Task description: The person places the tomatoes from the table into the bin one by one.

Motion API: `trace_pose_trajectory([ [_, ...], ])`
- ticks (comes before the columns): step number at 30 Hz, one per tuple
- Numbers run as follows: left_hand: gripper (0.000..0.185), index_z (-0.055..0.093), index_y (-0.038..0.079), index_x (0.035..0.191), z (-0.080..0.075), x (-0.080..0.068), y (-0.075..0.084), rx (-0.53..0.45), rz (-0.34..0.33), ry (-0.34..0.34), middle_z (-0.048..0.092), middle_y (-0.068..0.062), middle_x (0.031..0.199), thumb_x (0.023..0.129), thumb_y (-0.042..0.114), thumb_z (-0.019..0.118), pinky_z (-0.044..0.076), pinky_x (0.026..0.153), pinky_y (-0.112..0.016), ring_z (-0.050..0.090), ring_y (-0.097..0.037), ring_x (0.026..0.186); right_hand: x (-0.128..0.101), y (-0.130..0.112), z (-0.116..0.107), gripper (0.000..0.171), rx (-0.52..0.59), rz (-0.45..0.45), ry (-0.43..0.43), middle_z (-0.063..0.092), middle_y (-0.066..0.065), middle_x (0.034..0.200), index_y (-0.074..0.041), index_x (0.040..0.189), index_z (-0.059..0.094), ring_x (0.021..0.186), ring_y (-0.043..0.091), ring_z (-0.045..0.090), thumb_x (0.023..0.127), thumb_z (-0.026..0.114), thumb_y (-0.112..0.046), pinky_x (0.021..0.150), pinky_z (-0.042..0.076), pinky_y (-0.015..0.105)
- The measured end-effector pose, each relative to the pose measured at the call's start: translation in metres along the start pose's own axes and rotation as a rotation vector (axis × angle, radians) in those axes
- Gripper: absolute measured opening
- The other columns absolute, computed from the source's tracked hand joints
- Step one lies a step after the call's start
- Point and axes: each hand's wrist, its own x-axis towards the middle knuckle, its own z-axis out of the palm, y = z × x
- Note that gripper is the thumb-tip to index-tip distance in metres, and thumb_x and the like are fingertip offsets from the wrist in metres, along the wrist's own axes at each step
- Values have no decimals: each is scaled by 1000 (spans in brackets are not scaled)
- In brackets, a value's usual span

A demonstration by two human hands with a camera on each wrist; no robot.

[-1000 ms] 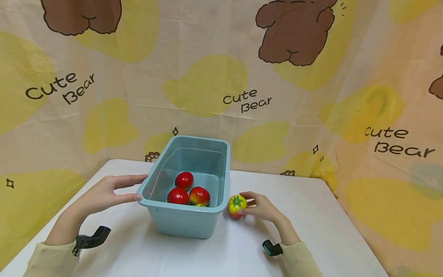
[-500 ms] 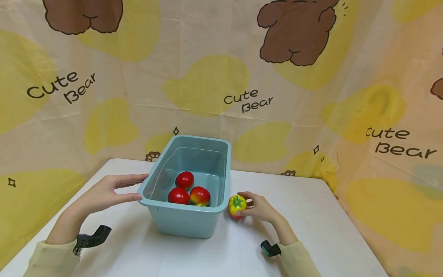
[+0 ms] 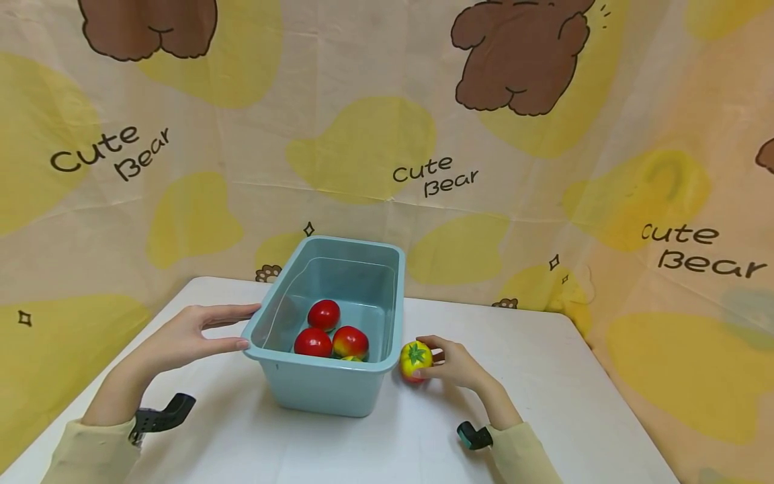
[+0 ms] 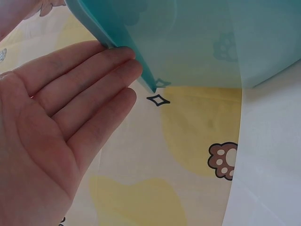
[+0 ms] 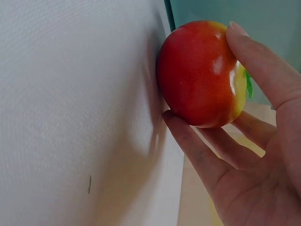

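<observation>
A light blue plastic bin [image 3: 320, 386] stands on the white table with several red fruits [image 3: 313, 342] inside, one of them mostly hidden by the near wall. My left hand [image 3: 181, 339] touches the bin's left rim with straight fingers and thumb. In the left wrist view that hand [image 4: 61, 117] has its fingertips against the bin [image 4: 197, 42]. Beside the bin's right wall, my right hand [image 3: 456, 363] holds a red and yellow tomato [image 3: 415, 359] with a green star-shaped calyx. The right wrist view shows the tomato [image 5: 197, 75] between thumb and fingers, close to the tabletop.
The white table [image 3: 514, 376] extends to both sides of the bin. Behind it hangs a cloth [image 3: 363, 148] with bears and lettering. A black wrist mount [image 3: 163, 413] sits at the left sleeve, another mount [image 3: 474, 435] at the right.
The whole head view has shifted very slightly. Both hands, the bin and the tomato keep practically the same places relative to one another.
</observation>
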Motion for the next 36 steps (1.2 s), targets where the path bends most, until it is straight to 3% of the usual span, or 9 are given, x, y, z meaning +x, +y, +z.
trace_pose_trajectory([
  [9,57,55,24,134,0,0,1,4,7,2,62,-4,129,82,38,73,48,89,-59,56,-34,119,0,4,0,64,-11,-4,2,60,5,125,-16,131,54,98,22,62,76,79,-35,85,55,35],
  [16,56,55,30,133,0,-1,0,47,6,12,62,4,128,82,39,73,51,90,-43,57,-3,116,-2,3,-3,65,-17,-30,-3,60,8,123,-14,131,55,98,22,63,75,80,-35,84,55,33],
  [19,56,55,30,133,0,0,0,55,7,14,62,4,127,82,39,73,50,89,-39,55,1,115,-2,2,-6,65,-26,-44,3,60,7,125,-13,131,55,97,22,64,75,80,-35,84,54,32],
  [26,55,55,28,134,0,0,-1,19,10,11,62,0,128,82,38,73,48,90,-56,59,-15,117,-2,-1,-13,63,-42,-54,9,60,5,126,-14,131,54,97,20,63,77,78,-35,84,54,31],
  [36,55,56,28,133,0,0,-1,14,8,13,62,0,128,82,38,73,48,90,-58,57,-30,118,-3,-8,-25,63,-45,-50,32,60,5,127,-15,131,55,99,23,64,76,79,-34,83,55,31],
])
